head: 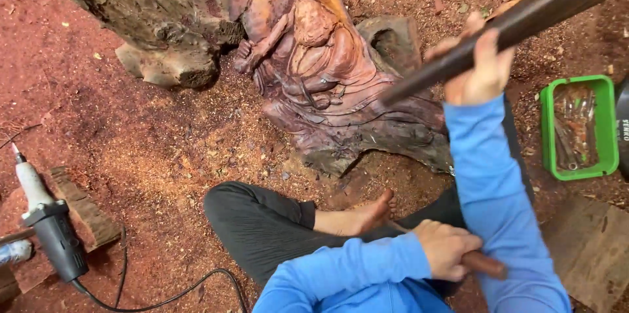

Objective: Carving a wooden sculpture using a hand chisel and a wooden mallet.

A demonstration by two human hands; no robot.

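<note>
- Fingers [488,57] of the right hand [475,67] are wrapped tight round a long dark wooden bar [517,21], flat-sided and smooth, which slants from the far right corner down toward the carving.
- Lower end of that bar sits against, or just above, the right flank of the carving; which one cannot be told.
- Left hand [447,247], near the body, is curled shut over a short round handle of reddish-brown wood [486,264]; only its stub shows past the fist on the right.
- Both arms wear bright blue sleeves [488,182] of soft knit cloth.
- Wood carving [327,70] stands on the floor in the far middle: red-brown, flowing folds and rounded figures cut in relief, the surface smooth above and rough and dark at the base.
- Left of it, touching or nearly so, a raw grey-brown stump [154,11], gnarled and cracked.
- Person sits cross-legged in dark trousers, one bare foot [367,215] tucked just near the carving's base.
- Floor [151,149] is thick with fine red sawdust and pale chips.
- At the near left lies a corded rotary grinder [49,221], black body and white nose, its cable curling across the dust.
- At the right a green plastic tray [547,133], rectangular, holds small metal tools in a clear bag.
</note>
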